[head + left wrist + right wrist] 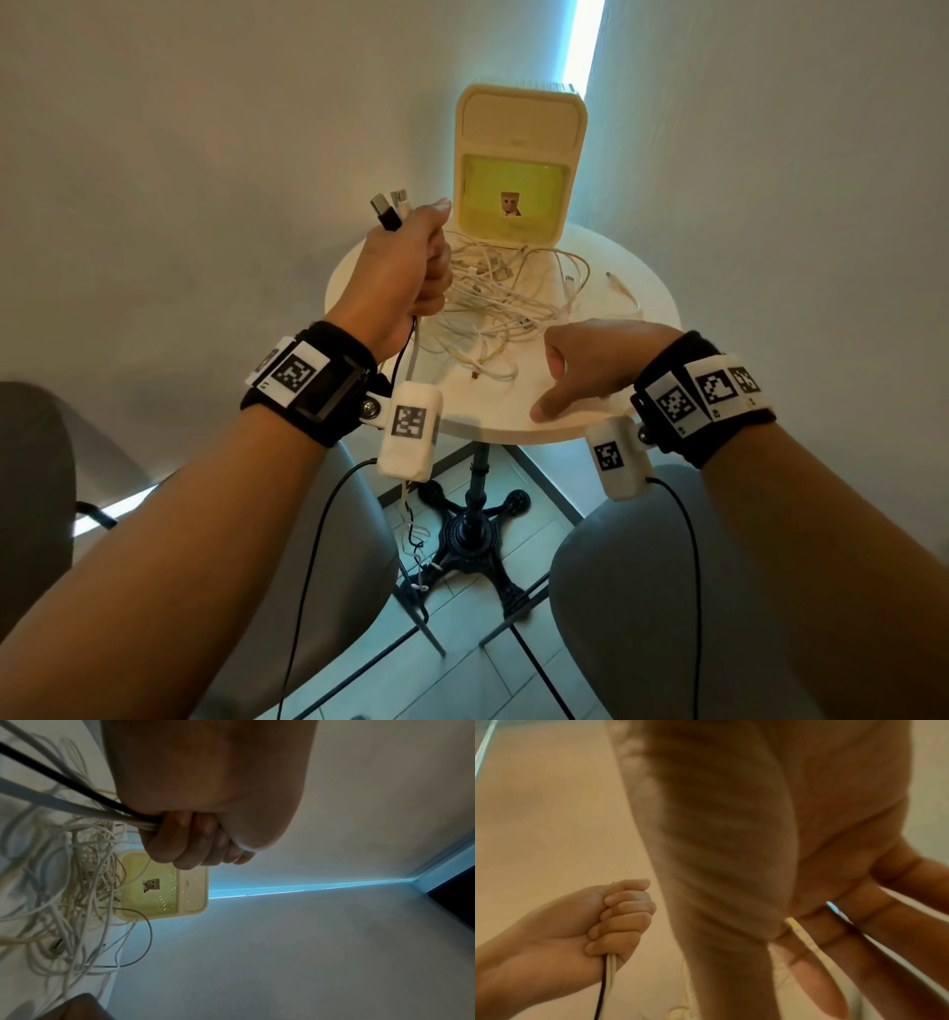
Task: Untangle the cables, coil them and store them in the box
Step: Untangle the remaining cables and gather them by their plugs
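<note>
My left hand (405, 267) is raised over the left side of the small round table (493, 406). It grips a bundle of cables (390, 210), one black and the others white, with USB plugs sticking out above the fist. The wrist views show the same fist (190, 845) (618, 923) with the strands (64, 801) (608, 969) running out of it. They hang past the table edge toward the floor. A tangle of white cables (503, 298) (77, 882) lies mid-table. Behind it stands the cream box (518, 103) (190, 888), lid up. My right hand (590, 360) (731, 841) hovers near the front edge, fingers relaxed and holding nothing.
A single white cable (624, 293) lies apart on the right of the table. The hanging strands knot together near the black pedestal base (472, 534). A grey chair (31, 488) stands at the left. My knees sit under the table's front edge, and walls close in behind.
</note>
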